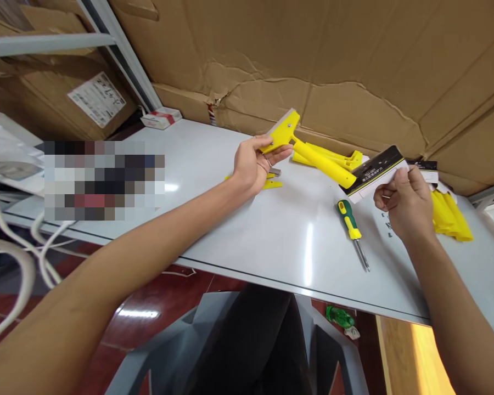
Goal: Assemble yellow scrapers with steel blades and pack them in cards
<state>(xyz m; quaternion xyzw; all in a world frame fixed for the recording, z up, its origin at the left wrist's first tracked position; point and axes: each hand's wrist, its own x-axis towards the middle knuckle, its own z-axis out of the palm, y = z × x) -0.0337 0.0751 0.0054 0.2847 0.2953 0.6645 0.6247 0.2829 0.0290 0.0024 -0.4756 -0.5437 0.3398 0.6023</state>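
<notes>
A person's left hand (pixel 251 164) grips a yellow scraper (pixel 313 158) by its wide head, thumb on the face beside a screw and fingers beneath, holding the tool above a pale desk (pixel 263 236). The scraper's handle slants down toward the right hand (pixel 411 200), which pinches a black-and-white sleeve (pixel 376 174) between thumb and curled fingers. The handle's tip overlaps the sleeve's near corner in view; whether the two touch cannot be told.

Flat yellow pieces (pixel 273 184) and a gray metal strip (pixel 275 171) lie just beside and below the left hand, partly hidden by it. Beyond the gap between the hands, more yellow tools (pixel 333 156) rest near a cardboard wall (pixel 333 104). A green-and-yellow screwdriver (pixel 351 225) lies on the near left side of the right hand, its shaft pointing toward the desk's front edge. Small dark parts (pixel 389 226) sit close below that hand, and yellow handles (pixel 453 216) are bunched to its right. A small red-and-white box (pixel 161 118) stands well beyond the left hand, to its left.
</notes>
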